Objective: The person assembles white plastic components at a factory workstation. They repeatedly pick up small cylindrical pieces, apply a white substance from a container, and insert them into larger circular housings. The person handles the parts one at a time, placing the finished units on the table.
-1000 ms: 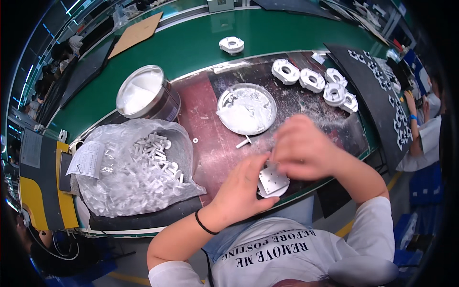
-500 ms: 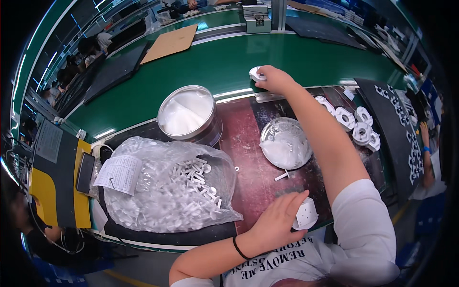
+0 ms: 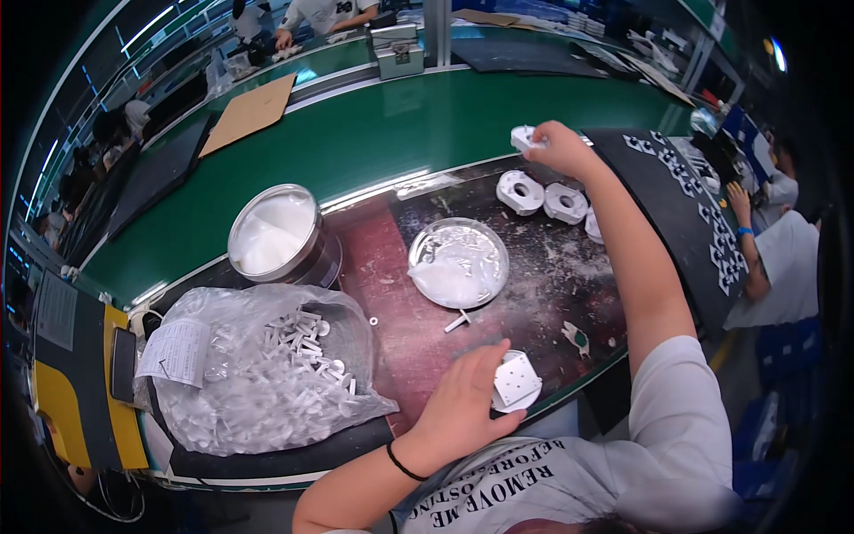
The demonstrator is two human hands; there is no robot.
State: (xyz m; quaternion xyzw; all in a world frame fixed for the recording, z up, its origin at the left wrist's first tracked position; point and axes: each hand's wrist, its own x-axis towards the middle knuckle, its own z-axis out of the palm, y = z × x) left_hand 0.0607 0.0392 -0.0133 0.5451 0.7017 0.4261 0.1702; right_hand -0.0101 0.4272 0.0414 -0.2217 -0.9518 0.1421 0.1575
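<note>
My right hand [image 3: 564, 151] reaches far forward, closed on a white plastic housing [image 3: 523, 139] at the near edge of the green belt. Near me, my left hand [image 3: 458, 399] curls its thumb and fingers around a white plastic part [image 3: 517, 383] with small holes in its flat face. A round metal dish [image 3: 487, 238] holding a whitish, shiny mass lies beyond it. Beside that dish rests a white pin with a flat head [image 3: 457, 321]. More white round housings [image 3: 519, 192] stand just nearer than my right hand, partly hidden by my forearm.
At left lie a clear bag [image 3: 240, 392] of white pins and a tin [image 3: 294, 267] of white substance. A yellow and grey machine [image 3: 80, 374] stands beyond the bag. The green belt [image 3: 400, 133] crosses behind; a black mat [image 3: 685, 214] with small parts is at right. Other people work nearby.
My view has swung to the right. My right hand has carried the housing rightward along the belt edge, toward the other housings. My left hand still holds its part near me.
</note>
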